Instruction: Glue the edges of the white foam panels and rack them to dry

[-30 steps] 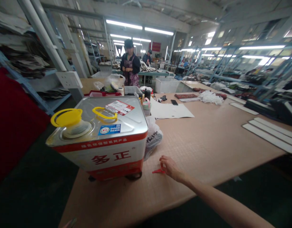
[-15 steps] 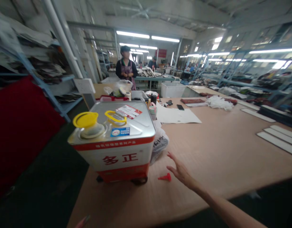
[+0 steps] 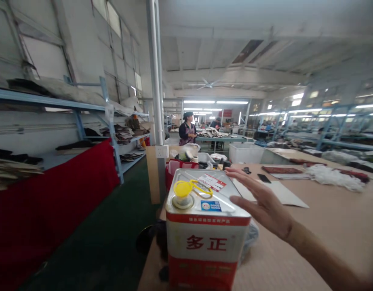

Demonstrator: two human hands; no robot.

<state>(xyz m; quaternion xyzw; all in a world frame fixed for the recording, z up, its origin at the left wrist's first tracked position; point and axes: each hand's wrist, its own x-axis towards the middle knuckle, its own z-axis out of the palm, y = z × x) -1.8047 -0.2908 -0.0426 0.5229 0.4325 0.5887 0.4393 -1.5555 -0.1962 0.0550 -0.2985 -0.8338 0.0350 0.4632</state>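
Observation:
A square metal can (image 3: 204, 246) with white and red printed sides stands upright on the table (image 3: 328, 226). Its yellow spout cap (image 3: 183, 188) tilts up over the opening, and a yellow carrying handle (image 3: 201, 188) lies on the silver top. My right hand (image 3: 262, 202) is at the can's right top edge, thumb and fingers stretched out and apart, holding nothing. Whether it touches the metal I cannot tell. Behind the can's right side a plastic bag (image 3: 251, 239) partly shows. My left hand is out of the picture.
On the table lie a white sheet (image 3: 287, 194), a phone (image 3: 264, 178) and crumpled white plastic (image 3: 334, 176). A post (image 3: 156, 72) with a socket rises beyond the can. Shelves (image 3: 113, 145) and red cloth (image 3: 68, 202) stand left. A person (image 3: 188, 131) is farther back.
My view has swung up and to the left, so the can sits lower and further right. My right hand has risen from the table to the can's top edge. My left fingertip has left the picture.

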